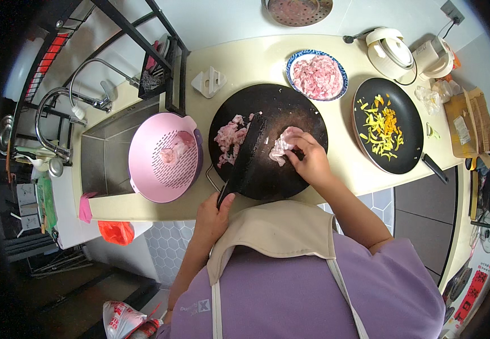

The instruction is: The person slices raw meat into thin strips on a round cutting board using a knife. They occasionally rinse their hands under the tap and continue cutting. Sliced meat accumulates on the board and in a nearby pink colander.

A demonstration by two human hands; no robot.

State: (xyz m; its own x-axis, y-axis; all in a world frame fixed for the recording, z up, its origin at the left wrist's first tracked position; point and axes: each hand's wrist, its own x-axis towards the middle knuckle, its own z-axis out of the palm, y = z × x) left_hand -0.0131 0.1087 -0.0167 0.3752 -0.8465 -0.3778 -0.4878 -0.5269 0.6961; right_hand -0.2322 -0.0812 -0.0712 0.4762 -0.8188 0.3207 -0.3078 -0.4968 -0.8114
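My left hand [213,215] grips the handle of a dark-bladed kitchen knife [248,156], which slants across a round black cutting board [270,186]. Pinched in the fingers of my right hand [310,156] is a piece of raw meat [282,150], pale and partly fatty, near the board's middle. Chopped raw meat [230,140] lies to the left of the blade, and a few small scraps dot the dark surface. Behind the board, a blue-rimmed bowl [290,76] holds a heap of cut raw meat [318,76].
Left of the board, a pink colander [143,156] with raw meat [177,148] overhangs the sink [97,165]. To the right stands a frying pan [408,114] of yellow-green and orange cut vegetables [382,127]. A black rack [178,80] rises at the back left; a cardboard box [465,127] sits far right.
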